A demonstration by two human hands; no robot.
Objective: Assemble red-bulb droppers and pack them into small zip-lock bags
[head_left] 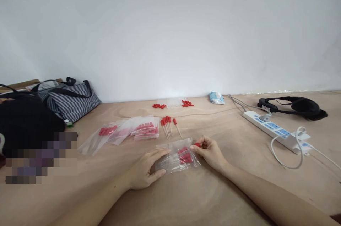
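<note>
In front of me on the table lies a clear zip bag with several red-bulbed droppers inside. My left hand rests at the bag's left end, thumb and fingers apart, fingertips touching the plastic. The thumb and fingers of my right hand are closed on the red bulb of a dropper at the bag's right edge; its thin stem is hard to make out. Just beyond the bag, several loose droppers lie side by side, with a single dropper to their right.
Filled zip bags overlap at the left. More droppers lie near the wall, beside a blue-and-white tissue pack. To the right are a power strip with cables and a black headset-like object. Dark and striped bags stand left.
</note>
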